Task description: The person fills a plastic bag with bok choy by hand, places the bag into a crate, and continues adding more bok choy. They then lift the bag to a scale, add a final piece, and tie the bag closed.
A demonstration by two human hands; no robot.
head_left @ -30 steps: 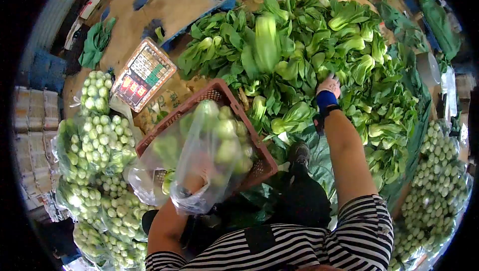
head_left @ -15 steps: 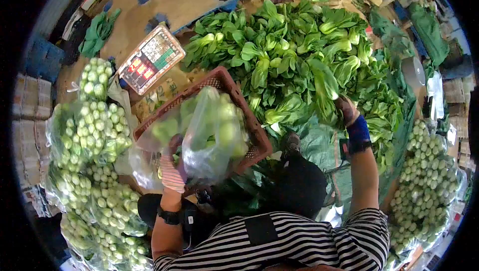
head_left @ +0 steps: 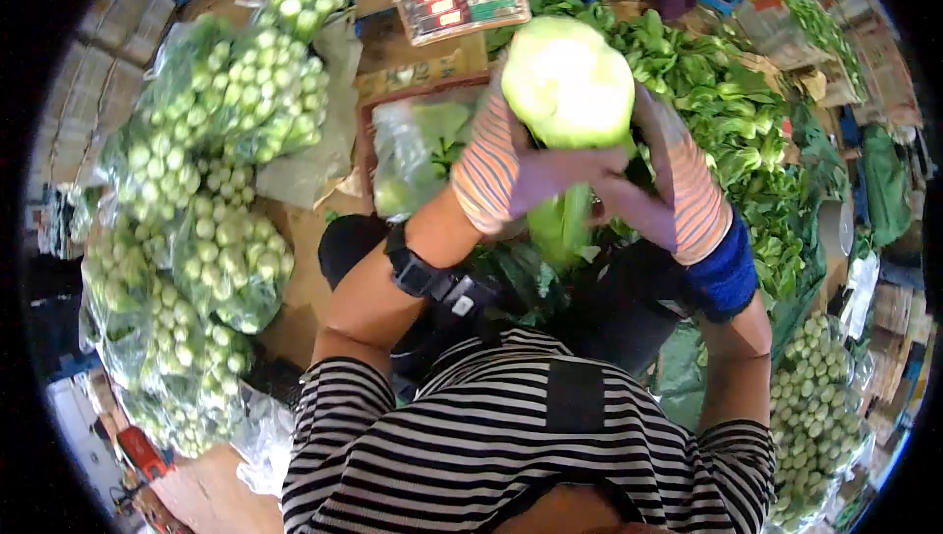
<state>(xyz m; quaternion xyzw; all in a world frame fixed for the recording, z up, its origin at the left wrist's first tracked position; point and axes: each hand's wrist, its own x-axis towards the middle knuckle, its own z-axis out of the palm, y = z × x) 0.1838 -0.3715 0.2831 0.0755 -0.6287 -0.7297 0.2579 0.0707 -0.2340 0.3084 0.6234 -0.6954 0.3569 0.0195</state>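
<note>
A leafy green vegetable (head_left: 570, 82) is held up close to the camera, its pale, bright base toward me and its leaves hanging below. My left hand (head_left: 516, 166), in a striped and purple glove, is wrapped round its left side. Round the right side closes my right hand (head_left: 668, 180), gloved alike, with a blue band at the wrist. The fingers of both hands meet below the base. Behind my left forearm, a reddish crate (head_left: 367, 156) holds a clear plastic bag (head_left: 398, 156) with greens in it.
A scale display (head_left: 464, 1) with red digits stands beyond the crate. Loose leafy greens (head_left: 732, 112) are heaped at the right. Filled clear bags of greens (head_left: 187, 180) are piled at the left, and more (head_left: 815, 406) lie at the lower right. Cardboard boxes (head_left: 786, 33) stand at the upper right.
My left hand has left the plastic bag and my right hand has come away from the heap with a vegetable. Both now hold it, raised. The view has turned, shifting the crate and scale.
</note>
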